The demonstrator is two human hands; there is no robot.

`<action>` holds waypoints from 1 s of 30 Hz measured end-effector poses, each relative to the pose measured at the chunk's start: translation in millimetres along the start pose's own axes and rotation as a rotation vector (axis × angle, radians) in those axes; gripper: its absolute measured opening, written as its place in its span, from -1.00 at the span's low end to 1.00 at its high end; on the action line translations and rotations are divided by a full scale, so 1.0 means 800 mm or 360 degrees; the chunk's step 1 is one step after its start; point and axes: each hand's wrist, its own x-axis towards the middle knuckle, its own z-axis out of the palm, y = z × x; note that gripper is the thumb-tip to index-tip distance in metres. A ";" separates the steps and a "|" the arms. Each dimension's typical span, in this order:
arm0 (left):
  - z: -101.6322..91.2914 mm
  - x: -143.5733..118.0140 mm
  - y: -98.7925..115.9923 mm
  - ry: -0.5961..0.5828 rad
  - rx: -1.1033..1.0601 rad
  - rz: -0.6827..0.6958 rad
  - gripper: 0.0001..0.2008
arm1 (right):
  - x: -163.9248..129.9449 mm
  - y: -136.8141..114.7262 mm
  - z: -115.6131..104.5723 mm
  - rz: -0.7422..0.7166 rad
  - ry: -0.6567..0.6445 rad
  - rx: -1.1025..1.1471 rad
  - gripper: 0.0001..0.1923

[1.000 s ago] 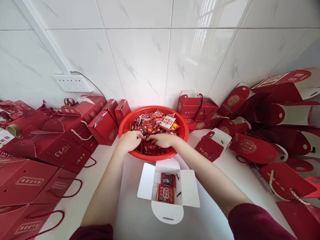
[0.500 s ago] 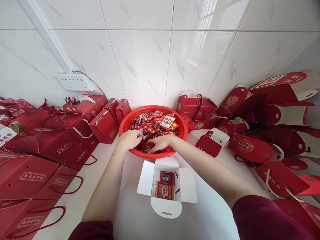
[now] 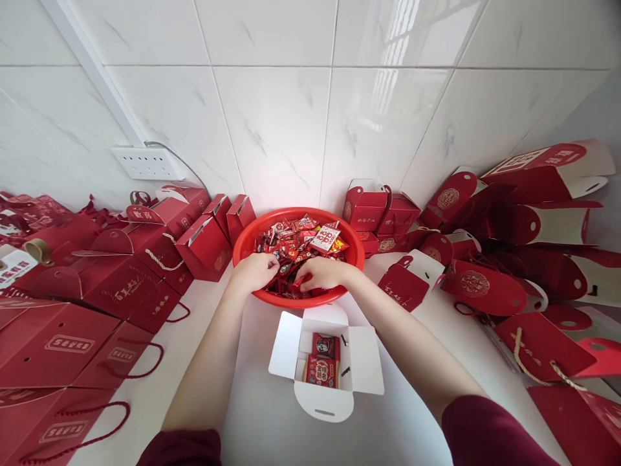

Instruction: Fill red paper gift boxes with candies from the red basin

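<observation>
Both hands dig in a red basket [image 3: 358, 254] of sweets [image 3: 295, 249]: left hand [image 3: 253, 272] curled among wrappers, right hand [image 3: 323, 273] pinching one, open box [image 3: 326, 360] just below.

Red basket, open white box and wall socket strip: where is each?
red basket [image 3: 356, 249], head view, bare right rim.
open white box [image 3: 367, 361], head view, right flap.
wall socket strip [image 3: 148, 163], head view, middle of its face.

The fingertips of the left hand [image 3: 253, 272] and the right hand [image 3: 322, 272] are buried among the wrapped sweets [image 3: 297, 249], so what they hold cannot be told. The print on the wrappers is too small to read. Gift boxes [image 3: 46, 343] are cut off at the left edge.
</observation>
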 end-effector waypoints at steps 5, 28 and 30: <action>-0.011 -0.008 0.019 0.0215 -0.0245 0.0043 -0.64 | -0.071 -0.037 -0.004 0.0115 0.0683 0.0250 -0.67; -0.043 -0.075 0.116 -0.0399 -0.1542 0.0164 -0.72 | -0.135 -0.072 0.018 -0.0079 0.1304 0.1174 -0.63; -0.042 -0.072 0.114 -0.0380 -0.1514 0.0153 -0.72 | -0.134 -0.071 0.017 -0.0099 0.1211 0.1168 -0.61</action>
